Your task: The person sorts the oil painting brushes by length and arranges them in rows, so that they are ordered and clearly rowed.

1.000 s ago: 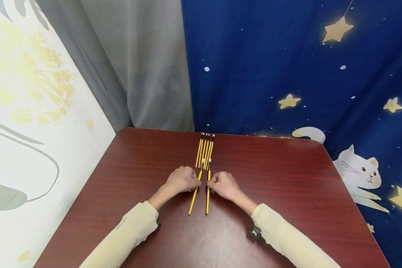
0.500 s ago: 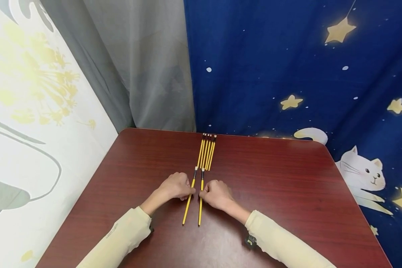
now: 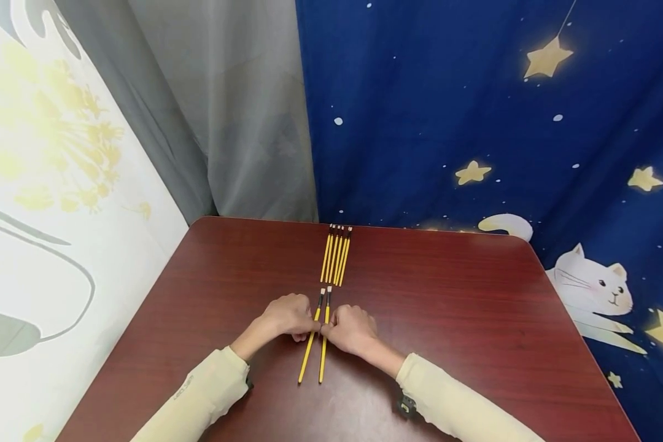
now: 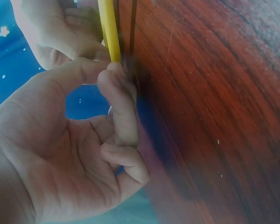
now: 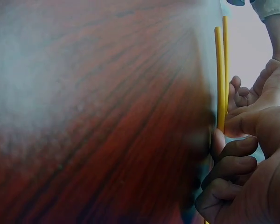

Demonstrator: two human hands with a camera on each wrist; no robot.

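Two paintbrushes with yellow handles, dark ferrules and pale bristles lie side by side at mid-table in the head view, bristles pointing away from me. My left hand (image 3: 288, 315) pinches the left paintbrush (image 3: 306, 357) between thumb and fingers around mid-handle. The right paintbrush (image 3: 323, 359) is pinched likewise by my right hand (image 3: 353, 328). Both thumbs nearly meet between the handles. In the left wrist view a yellow handle (image 4: 110, 32) runs up from the fingertips. The right wrist view shows the handle ends (image 5: 220, 74) close together, slightly apart.
A row of several similar paintbrushes (image 3: 336, 261) lies just beyond the held ones, near the far edge of the reddish-brown table (image 3: 447, 319). Behind it hang a grey curtain (image 3: 254, 123) and a blue star-patterned curtain (image 3: 420, 123).
Both hands have drawn the two paintbrushes toward me, so their bristles sit clear of the row they earlier overlapped. The hands and handles have also come closer together.
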